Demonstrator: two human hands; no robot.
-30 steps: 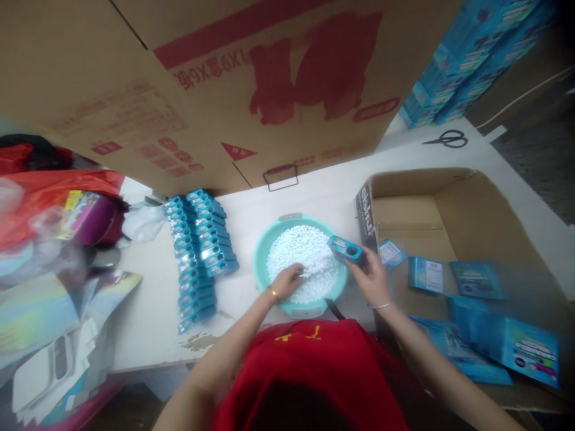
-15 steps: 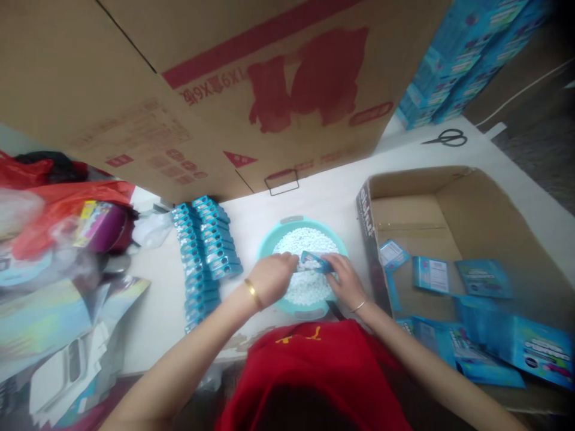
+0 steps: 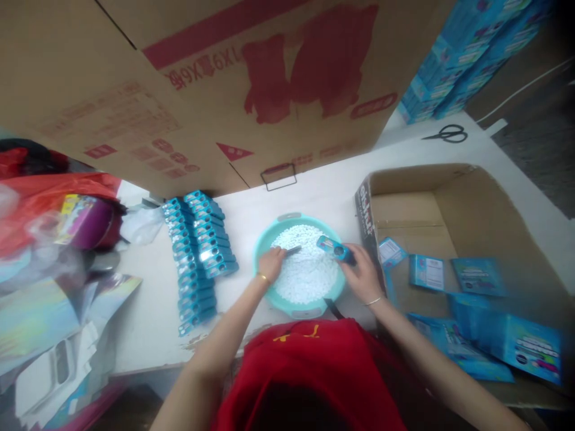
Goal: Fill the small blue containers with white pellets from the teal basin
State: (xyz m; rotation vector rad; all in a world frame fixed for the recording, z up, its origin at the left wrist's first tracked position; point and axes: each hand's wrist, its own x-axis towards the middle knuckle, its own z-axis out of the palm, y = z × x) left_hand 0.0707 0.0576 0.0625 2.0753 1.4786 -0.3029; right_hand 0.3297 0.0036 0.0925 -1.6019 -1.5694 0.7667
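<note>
A teal basin (image 3: 265,245) full of small white pellets (image 3: 308,275) sits on the white table in front of me. My right hand (image 3: 363,274) holds a small blue case (image 3: 333,248) over the basin's right side. My left hand (image 3: 271,263) is at the basin's left rim, pinching a small dark flat piece (image 3: 293,249) above the pellets. Two rows of matching blue cases (image 3: 197,251) lie on the table left of the basin.
A big brown carton (image 3: 215,90) stands behind the basin. An open cardboard box (image 3: 449,203) on the right holds blue packets (image 3: 476,276). Scissors (image 3: 447,134) lie far right. Red bags and shiny sheets (image 3: 49,281) crowd the left. Stacked blue boxes (image 3: 467,54) stand at top right.
My hands met over the basin with the case between them, then parted: the right keeps the case, the left has drawn away to the left rim with a small dark piece.
</note>
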